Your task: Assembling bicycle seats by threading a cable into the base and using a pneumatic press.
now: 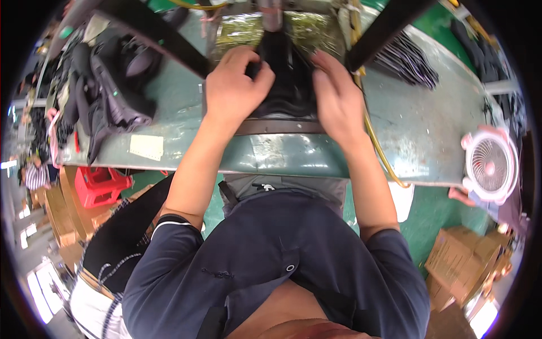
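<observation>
A black, glossy, soft-looking piece (285,85) lies on the machine bed in front of me, narrow at the far end and wider toward me. Above its far end, a metal post (271,17) comes down. My left hand (238,83) is at the piece's left edge, thumb and forefinger apart with a gap between them. On the other side, my right hand (340,97) lies along the right edge, fingers stretched out and slightly blurred. Neither hand visibly grips anything. Behind the piece is a shiny gold-coloured sheet (237,31).
Dark bars (164,39) slant down on both sides of the bed. Dark shaped pieces (116,79) are heaped at left, striped dark strips (407,59) at right. A yellow hose (379,147) runs beside my right arm. A fan (490,164), red stool (101,186), and cardboard boxes (460,260) stand around; someone is at left.
</observation>
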The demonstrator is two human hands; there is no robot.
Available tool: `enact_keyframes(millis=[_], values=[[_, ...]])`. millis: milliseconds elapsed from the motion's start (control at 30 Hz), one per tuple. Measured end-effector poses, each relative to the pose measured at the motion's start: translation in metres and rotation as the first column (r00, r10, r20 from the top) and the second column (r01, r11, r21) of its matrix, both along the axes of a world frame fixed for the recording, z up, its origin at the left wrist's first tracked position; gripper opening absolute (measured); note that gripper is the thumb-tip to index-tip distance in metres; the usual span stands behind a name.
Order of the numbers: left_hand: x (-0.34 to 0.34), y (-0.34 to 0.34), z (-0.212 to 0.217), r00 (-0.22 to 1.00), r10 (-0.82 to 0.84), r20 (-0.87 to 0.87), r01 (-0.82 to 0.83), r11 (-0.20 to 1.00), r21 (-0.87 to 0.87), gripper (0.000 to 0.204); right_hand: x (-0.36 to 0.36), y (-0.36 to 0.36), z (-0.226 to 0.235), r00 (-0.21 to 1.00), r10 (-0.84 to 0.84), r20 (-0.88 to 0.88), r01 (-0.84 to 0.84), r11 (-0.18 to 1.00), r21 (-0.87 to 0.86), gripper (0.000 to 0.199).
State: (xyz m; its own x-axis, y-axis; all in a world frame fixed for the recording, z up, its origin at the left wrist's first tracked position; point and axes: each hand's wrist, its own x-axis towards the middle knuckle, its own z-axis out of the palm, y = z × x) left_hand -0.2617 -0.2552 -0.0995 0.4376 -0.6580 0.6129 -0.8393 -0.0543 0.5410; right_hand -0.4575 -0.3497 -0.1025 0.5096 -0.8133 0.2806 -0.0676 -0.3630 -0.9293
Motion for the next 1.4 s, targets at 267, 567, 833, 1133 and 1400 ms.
enact_keyframes(millis=[267,567,833,1133,1400], values=[[-0.042,0.054,0.027,0.405,-0.428,-0.808,0.605,0.788,-0.114,0.011,-0.072,0.004,-0.027,0.945,-0.132,-0.299,-0.058,0.832,-0.551,0.061],[0.076,0.112,-0.005,0.924,-0.063,-0.377,-0.035,0.968,-0.248,0.016,-0.13,-0.028,-0.02,0.939,-0.242,0.246,0.191,0.958,0.212,0.056],[0.195,0.138,-0.045,0.686,0.67,0.284,-0.684,0.727,-0.065,0.072,-0.146,-0.238,0.027,0.865,-0.469,0.177,0.446,0.882,0.153,0.058],[0.164,0.181,-0.051,0.801,0.598,0.035,-0.597,0.802,-0.027,0.066,-0.143,-0.176,-0.03,0.659,-0.609,-0.441,-0.062,0.54,-0.839,0.056],[0.01,0.221,-0.072,0.988,0.154,0.011,-0.148,0.964,-0.222,0.038,-0.135,-0.192,-0.011,0.658,-0.529,-0.536,-0.128,0.622,-0.772,0.059]])
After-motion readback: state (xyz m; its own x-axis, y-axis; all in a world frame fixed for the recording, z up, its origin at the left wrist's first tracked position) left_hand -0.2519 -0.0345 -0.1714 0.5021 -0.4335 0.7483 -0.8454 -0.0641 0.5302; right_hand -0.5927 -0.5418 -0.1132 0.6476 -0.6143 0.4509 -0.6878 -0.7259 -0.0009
